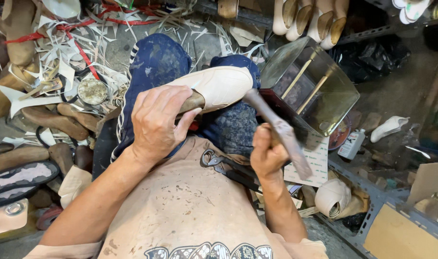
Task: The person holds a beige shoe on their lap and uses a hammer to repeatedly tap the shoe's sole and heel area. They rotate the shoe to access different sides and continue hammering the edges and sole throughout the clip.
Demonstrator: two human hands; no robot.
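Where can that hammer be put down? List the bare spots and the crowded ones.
Bare concrete floor shows between the metal tin and the white shoe piece. The apron below the pliers is free. The scrap-strewn floor beside the left hand is crowded; the right hand holds the hammer.

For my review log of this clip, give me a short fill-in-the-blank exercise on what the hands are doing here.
1. The right hand grips a ____ by its handle.
2. The left hand steadies a cream ____ on the person's lap.
3. A pair of ____ lies on the apron between the two arms.

Missing words: hammer; shoe; pliers
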